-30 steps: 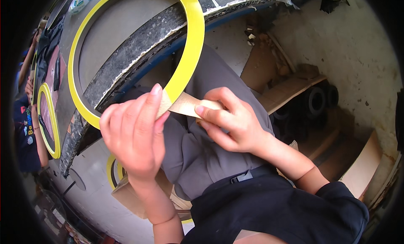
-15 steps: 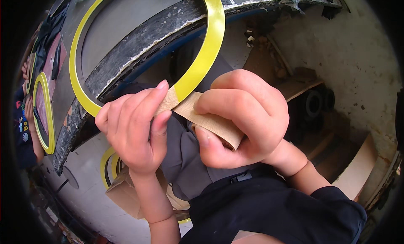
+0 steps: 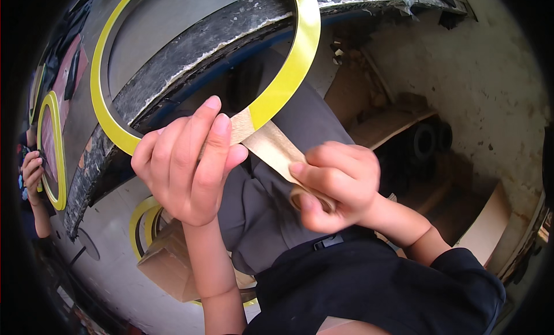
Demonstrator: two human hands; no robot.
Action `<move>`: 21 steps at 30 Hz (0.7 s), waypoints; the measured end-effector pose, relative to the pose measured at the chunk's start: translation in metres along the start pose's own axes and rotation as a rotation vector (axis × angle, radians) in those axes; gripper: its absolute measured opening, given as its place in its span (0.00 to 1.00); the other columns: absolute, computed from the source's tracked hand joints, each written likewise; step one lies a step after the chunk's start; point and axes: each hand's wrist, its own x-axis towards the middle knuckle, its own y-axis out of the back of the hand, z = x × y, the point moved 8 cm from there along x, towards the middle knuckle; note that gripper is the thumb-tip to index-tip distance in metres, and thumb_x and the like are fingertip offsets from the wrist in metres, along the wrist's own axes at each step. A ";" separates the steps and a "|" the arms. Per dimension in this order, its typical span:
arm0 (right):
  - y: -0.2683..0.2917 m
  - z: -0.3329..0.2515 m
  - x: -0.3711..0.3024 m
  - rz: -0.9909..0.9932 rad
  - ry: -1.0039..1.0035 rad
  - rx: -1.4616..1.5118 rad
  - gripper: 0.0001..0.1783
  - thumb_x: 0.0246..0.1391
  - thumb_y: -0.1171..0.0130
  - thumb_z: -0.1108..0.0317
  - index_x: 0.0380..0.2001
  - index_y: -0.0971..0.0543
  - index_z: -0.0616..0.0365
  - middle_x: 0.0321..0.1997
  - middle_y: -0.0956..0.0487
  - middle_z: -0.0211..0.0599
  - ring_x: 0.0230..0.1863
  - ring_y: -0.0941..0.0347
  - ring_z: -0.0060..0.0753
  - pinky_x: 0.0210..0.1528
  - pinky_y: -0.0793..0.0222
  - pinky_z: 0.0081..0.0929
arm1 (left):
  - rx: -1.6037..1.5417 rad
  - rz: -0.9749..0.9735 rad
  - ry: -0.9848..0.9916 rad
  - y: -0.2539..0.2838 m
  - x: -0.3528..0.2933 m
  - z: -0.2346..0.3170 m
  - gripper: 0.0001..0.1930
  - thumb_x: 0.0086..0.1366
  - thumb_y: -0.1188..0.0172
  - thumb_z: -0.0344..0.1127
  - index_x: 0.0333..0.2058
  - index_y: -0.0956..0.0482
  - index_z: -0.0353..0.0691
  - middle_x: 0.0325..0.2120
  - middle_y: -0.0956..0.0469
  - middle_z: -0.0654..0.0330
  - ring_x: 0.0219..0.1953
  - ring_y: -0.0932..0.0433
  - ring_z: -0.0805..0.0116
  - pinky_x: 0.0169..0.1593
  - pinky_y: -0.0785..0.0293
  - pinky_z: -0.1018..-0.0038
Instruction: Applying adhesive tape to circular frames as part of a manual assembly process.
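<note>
A large yellow ring [image 3: 288, 69] rests partly over the worktable's edge, its near side toward me. My left hand [image 3: 184, 167] is closed on the ring's near rim, where brown paper strip [image 3: 243, 126] covers a short stretch. From there the strip runs taut to a small roll of brown paper tape [image 3: 304, 197]. My right hand [image 3: 343, 185] grips that roll down and to the right, thumb and fingers around it. The ring's part beneath my left fingers is hidden.
The worktable [image 3: 202, 52] has a worn dark edge. At the far left another person's hand [image 3: 32, 172] holds a similar yellow ring [image 3: 56, 199]. More yellow rings [image 3: 134, 231] and a cardboard box [image 3: 167, 266] are below on the left. Dark round rolls [image 3: 424, 140] lie on the right.
My right hand has moved down and away from the ring, drawing out a longer stretch of paper tape. My left hand and the ring have shifted slightly. The other person's hand has moved.
</note>
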 end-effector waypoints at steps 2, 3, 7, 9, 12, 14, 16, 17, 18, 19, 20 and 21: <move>0.012 -0.010 0.013 0.008 0.064 -0.037 0.12 0.32 0.37 0.66 0.26 0.20 0.57 0.23 0.27 0.30 0.16 0.34 0.28 0.15 0.42 0.25 | 0.036 0.018 -0.008 -0.001 -0.001 0.000 0.15 0.72 0.44 0.50 0.46 0.20 0.46 0.40 0.14 0.64 0.38 0.21 0.70 0.48 0.32 0.72; 0.016 -0.014 0.023 0.002 0.087 -0.043 0.12 0.34 0.37 0.65 0.26 0.20 0.58 0.23 0.27 0.31 0.16 0.34 0.28 0.15 0.42 0.25 | 0.069 0.035 -0.020 0.000 -0.001 0.001 0.15 0.73 0.45 0.50 0.46 0.20 0.47 0.40 0.14 0.64 0.39 0.21 0.70 0.48 0.31 0.72; 0.018 -0.007 0.060 0.016 0.163 -0.027 0.24 0.60 0.49 0.51 0.29 0.23 0.67 0.25 0.23 0.46 0.21 0.26 0.36 0.22 0.31 0.27 | 0.012 0.019 -0.087 0.001 -0.001 0.001 0.15 0.74 0.45 0.45 0.48 0.21 0.40 0.42 0.14 0.55 0.41 0.18 0.63 0.47 0.29 0.69; 0.013 -0.006 0.076 0.110 0.316 -0.061 0.34 0.63 0.56 0.41 0.26 0.23 0.66 0.27 0.21 0.49 0.23 0.25 0.37 0.24 0.29 0.28 | 0.009 0.003 0.005 0.001 -0.001 -0.001 0.16 0.72 0.43 0.52 0.48 0.22 0.49 0.41 0.15 0.67 0.40 0.22 0.72 0.51 0.33 0.71; 0.009 -0.004 0.082 0.109 0.317 -0.011 0.40 0.62 0.58 0.33 0.26 0.23 0.66 0.27 0.20 0.47 0.24 0.24 0.36 0.26 0.28 0.26 | 0.045 -0.029 0.024 -0.001 -0.001 0.000 0.16 0.71 0.41 0.51 0.49 0.22 0.50 0.41 0.15 0.69 0.40 0.22 0.72 0.53 0.34 0.71; 0.007 -0.006 0.083 0.046 0.246 0.025 0.42 0.62 0.59 0.30 0.27 0.23 0.66 0.27 0.20 0.45 0.24 0.23 0.35 0.26 0.28 0.25 | 0.038 -0.016 0.059 0.001 -0.003 0.002 0.15 0.70 0.40 0.50 0.49 0.21 0.50 0.41 0.15 0.69 0.40 0.22 0.73 0.53 0.34 0.71; 0.004 0.007 0.086 -0.017 -0.072 0.086 0.44 0.59 0.59 0.26 0.27 0.23 0.64 0.26 0.20 0.37 0.24 0.23 0.31 0.27 0.29 0.23 | 0.075 -0.043 0.065 -0.001 -0.002 0.001 0.15 0.69 0.38 0.49 0.48 0.21 0.49 0.40 0.15 0.68 0.40 0.22 0.72 0.53 0.33 0.71; 0.004 0.008 0.091 -0.008 -0.132 0.031 0.36 0.59 0.53 0.34 0.26 0.23 0.61 0.23 0.22 0.33 0.22 0.25 0.30 0.25 0.30 0.22 | 0.072 -0.044 0.067 0.000 -0.002 0.000 0.15 0.69 0.38 0.49 0.48 0.21 0.49 0.40 0.15 0.68 0.40 0.22 0.72 0.53 0.33 0.71; 0.003 0.010 0.093 -0.009 -0.134 0.030 0.36 0.59 0.53 0.34 0.26 0.23 0.61 0.23 0.22 0.33 0.22 0.25 0.30 0.25 0.30 0.22 | 0.049 -0.088 0.073 -0.002 -0.004 -0.001 0.15 0.69 0.38 0.49 0.48 0.21 0.48 0.40 0.15 0.68 0.40 0.22 0.72 0.53 0.33 0.70; 0.001 0.004 0.097 -0.030 -0.014 -0.087 0.29 0.58 0.49 0.41 0.25 0.23 0.61 0.22 0.24 0.34 0.21 0.26 0.31 0.24 0.32 0.22 | 0.025 -0.130 0.078 -0.004 -0.005 -0.002 0.15 0.69 0.37 0.48 0.48 0.21 0.48 0.40 0.15 0.67 0.40 0.22 0.72 0.54 0.33 0.70; -0.004 -0.001 0.099 -0.049 0.110 -0.200 0.23 0.56 0.46 0.49 0.24 0.23 0.61 0.20 0.25 0.34 0.19 0.28 0.32 0.23 0.33 0.23 | 0.026 -0.131 0.079 -0.002 -0.004 -0.002 0.15 0.69 0.37 0.48 0.48 0.21 0.48 0.40 0.15 0.67 0.40 0.22 0.72 0.54 0.33 0.70; -0.003 0.001 0.102 0.006 0.175 -0.027 0.12 0.51 0.44 0.63 0.23 0.23 0.60 0.18 0.29 0.33 0.16 0.33 0.33 0.21 0.37 0.23 | 0.010 -0.131 0.094 -0.001 -0.003 -0.003 0.15 0.68 0.36 0.48 0.48 0.21 0.47 0.40 0.15 0.67 0.40 0.22 0.71 0.54 0.33 0.69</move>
